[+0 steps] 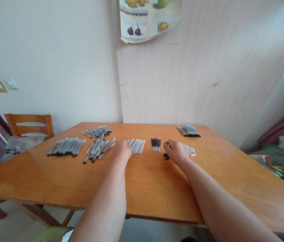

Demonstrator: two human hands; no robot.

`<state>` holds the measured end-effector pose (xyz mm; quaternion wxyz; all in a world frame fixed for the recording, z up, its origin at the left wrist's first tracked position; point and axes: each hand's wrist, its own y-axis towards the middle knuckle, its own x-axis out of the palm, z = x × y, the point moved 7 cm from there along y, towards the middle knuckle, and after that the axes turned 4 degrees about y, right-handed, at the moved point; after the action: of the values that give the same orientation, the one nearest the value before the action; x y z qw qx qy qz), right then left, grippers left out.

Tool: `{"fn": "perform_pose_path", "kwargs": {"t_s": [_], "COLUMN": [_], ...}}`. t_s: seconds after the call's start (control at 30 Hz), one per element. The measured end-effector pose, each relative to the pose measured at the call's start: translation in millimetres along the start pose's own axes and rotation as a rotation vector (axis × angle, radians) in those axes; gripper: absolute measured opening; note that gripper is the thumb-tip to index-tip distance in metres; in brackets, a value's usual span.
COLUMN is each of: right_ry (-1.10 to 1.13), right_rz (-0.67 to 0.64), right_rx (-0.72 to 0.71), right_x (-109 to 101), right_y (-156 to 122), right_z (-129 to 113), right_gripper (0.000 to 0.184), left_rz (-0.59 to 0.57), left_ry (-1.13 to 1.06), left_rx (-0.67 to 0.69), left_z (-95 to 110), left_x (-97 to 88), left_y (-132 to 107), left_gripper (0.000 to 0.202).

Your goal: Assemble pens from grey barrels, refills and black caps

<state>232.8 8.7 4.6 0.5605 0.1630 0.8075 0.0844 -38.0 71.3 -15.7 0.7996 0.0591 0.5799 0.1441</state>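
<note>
My left hand [123, 150] is curled at the left end of a row of clear pen barrels [138, 147]; its fingertips are hidden behind the knuckles, so what they hold cannot be seen. My right hand [177, 150] is closed in a pinch just above a few small black pen parts [166, 156]. Whatever lies between its fingertips is too small to make out. Between the hands lies a short row of dark pen refills [156, 144] with pale lower ends. Small white pieces [192, 151] show beyond the right hand, partly covered by it.
Left on the wooden table [152, 181] are a row of black-ended pens [66, 147], a loose pen pile [98, 148] and more pens [100, 130] behind. Another pen bundle [188, 130] lies at the back right. A wooden chair [29, 123] stands beyond the left edge; the wall rises behind.
</note>
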Motion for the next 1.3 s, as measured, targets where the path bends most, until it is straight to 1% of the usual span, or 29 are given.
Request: {"fn": "perform_pose_path", "kwargs": {"t_s": [0.33,0.43,0.53,0.6,0.67,0.77,0.87,1.0,1.1,1.3], "right_ry": [-0.043,-0.037,-0.031,-0.027,-0.023,-0.019,-0.018,-0.021,-0.02,-0.006], "right_rz": [0.005,-0.011,-0.017,-0.012,-0.01,-0.011,-0.016,-0.009,-0.002,-0.009], "right_rx": [-0.023,-0.014,-0.014,-0.023,-0.028,-0.038,-0.039,-0.046,-0.06,-0.026], "right_x": [-3,-3,-2,-2,-2,-1,0,-1,-2,-3], "right_y": [0,0,0,0,0,1,1,1,0,2], "right_z": [-4,-3,-3,-3,-3,-3,-4,-5,-7,-4], "right_gripper": [0.042,0.043,0.043,0.043,0.043,0.044,0.044,0.044,0.044,0.044], "left_rz": [0.112,0.134,0.135,0.115,0.103,0.109,0.088,0.058,0.069,0.051], "left_ry": [-0.036,-0.042,-0.023,0.013,0.074,0.181,0.265,0.317,0.326,0.323], "left_rx": [0.029,0.01,-0.017,-0.032,-0.047,-0.073,-0.075,-0.127,-0.125,-0.149], "left_z": [9,10,7,0,-11,-33,-56,-80,-86,-90], "left_x": [-15.6,-23.0,-30.6,-34.5,-39.8,-51.1,-60.4,-65.7,-64.9,-56.2], "left_y": [-11,-14,-13,-12,-11,-11,-14,-18,-19,-20], "left_gripper": [0.025,0.024,0.025,0.025,0.025,0.027,0.028,0.026,0.025,0.023]}}
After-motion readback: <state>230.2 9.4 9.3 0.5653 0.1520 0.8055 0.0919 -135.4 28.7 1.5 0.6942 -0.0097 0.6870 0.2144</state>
